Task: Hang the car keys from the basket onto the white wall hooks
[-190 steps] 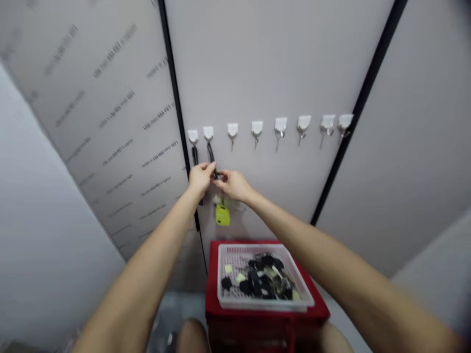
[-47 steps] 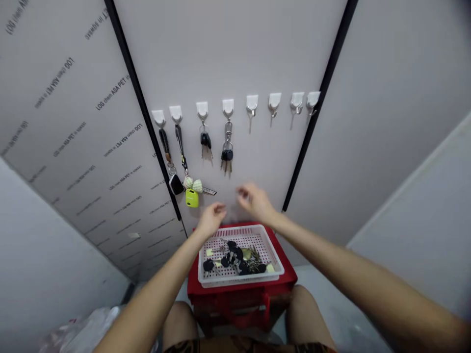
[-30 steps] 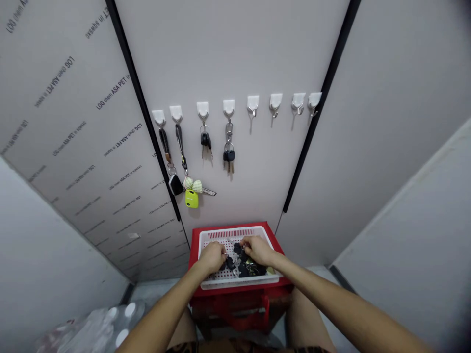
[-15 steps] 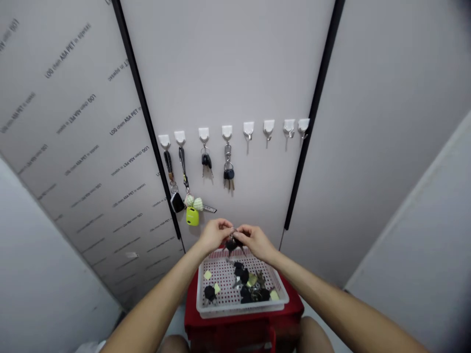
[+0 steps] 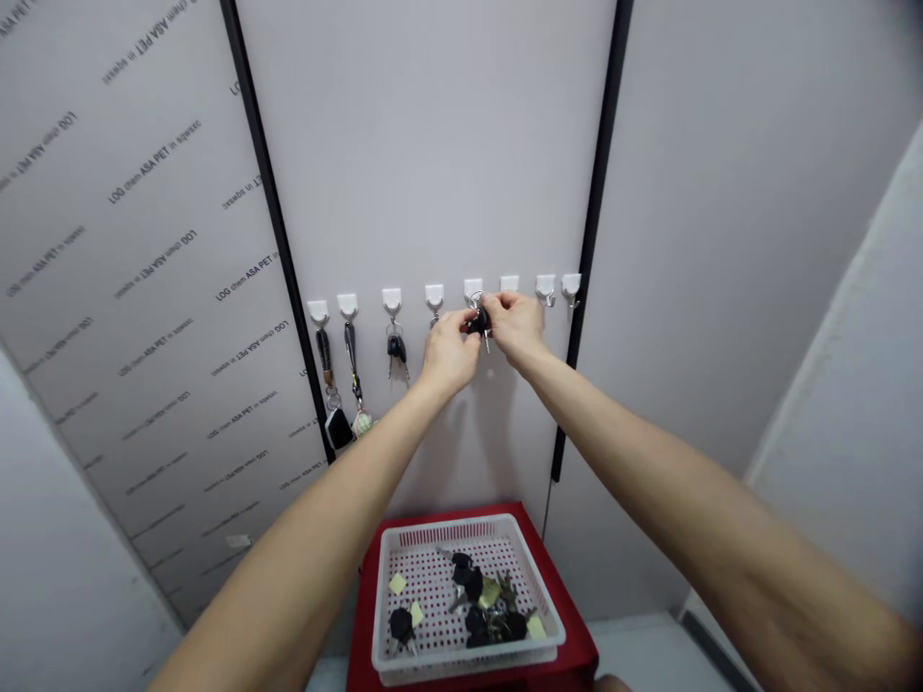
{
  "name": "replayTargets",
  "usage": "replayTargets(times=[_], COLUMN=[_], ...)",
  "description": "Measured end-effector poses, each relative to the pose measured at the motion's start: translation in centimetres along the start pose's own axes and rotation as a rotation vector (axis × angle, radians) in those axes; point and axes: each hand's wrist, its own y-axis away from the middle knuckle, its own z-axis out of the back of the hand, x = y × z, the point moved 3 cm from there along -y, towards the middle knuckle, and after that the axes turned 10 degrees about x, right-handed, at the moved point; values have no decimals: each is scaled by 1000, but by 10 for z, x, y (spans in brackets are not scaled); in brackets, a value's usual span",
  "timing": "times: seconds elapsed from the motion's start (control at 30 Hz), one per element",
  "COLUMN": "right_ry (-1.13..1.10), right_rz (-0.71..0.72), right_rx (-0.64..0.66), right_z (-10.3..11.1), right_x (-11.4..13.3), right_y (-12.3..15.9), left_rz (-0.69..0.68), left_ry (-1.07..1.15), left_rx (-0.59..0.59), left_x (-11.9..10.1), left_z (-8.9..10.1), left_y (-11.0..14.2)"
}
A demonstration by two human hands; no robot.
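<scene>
A bunch of black-headed keys [image 5: 479,323] on a metal ring is held between both hands, right at the fifth white wall hook [image 5: 473,287] from the left. My left hand [image 5: 452,351] has its fingertips closed on the black key heads. My right hand [image 5: 515,322] pinches near the ring from the other side. Whether the ring sits over the hook's prong, I cannot tell. The fourth hook [image 5: 434,295] is just left of the hands, and what hangs from it is mostly hidden by my left hand. Another bunch of keys [image 5: 396,350] hangs from the third hook.
Below, a white perforated basket [image 5: 468,524] with several key bunches [image 5: 490,615] and small yellow pieces stands on a red box [image 5: 361,625]. A dark strap with a key fob [image 5: 338,428] hangs at the far left. More hooks [image 5: 546,288] continue rightward to a black strip [image 5: 602,163].
Both hands have risen from just above the basket to the fifth hook, carrying the bunch of keys. The camera view has shifted, and the basket shows more fully.
</scene>
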Motion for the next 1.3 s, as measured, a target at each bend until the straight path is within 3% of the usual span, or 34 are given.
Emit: replayTargets(times=[0.17,0.33,0.43,0.5,0.57,0.67,0.73,0.8,0.9,1.0,1.13,1.3], right_ry=[90,110,114,136,165,199,322,498,676,618,240,-351], right_rz=[-85,-126,-98,-88,-112,-179,-180,-199,-284,-366,-390,-672], right_rx=[60,135,93,112,322,935,1163,1256,1263,1260,1169,1015], right_z=[-8,-9,0,4,0,-18,-25,-30,-33,-35,-36,-28], right_x=[-18,-31,-40,-52,-70,-100,-114,-123,-128,-130,-127,-112], right_y=[-5,3,26,57,101,181,223,248,261,263,255,231], left_rz=[81,123,140,167,234,411,490,484,443,438,469,677], left_ry=[-118,-138,-80,-43,-21,-19,-85,-173,-258,-296,-238,93], left_rx=[71,121,137,169,245,412,529,670,803,797,769,731], left_x=[12,20,31,45,66,99,115,123,126,126,131,144], left_z=[-10,-17,-21,-27,-38,-59,-74,-88,-101,-105,-104,-93], left_y=[-5,9,32,57,91,147,181,208,231,237,230,216])
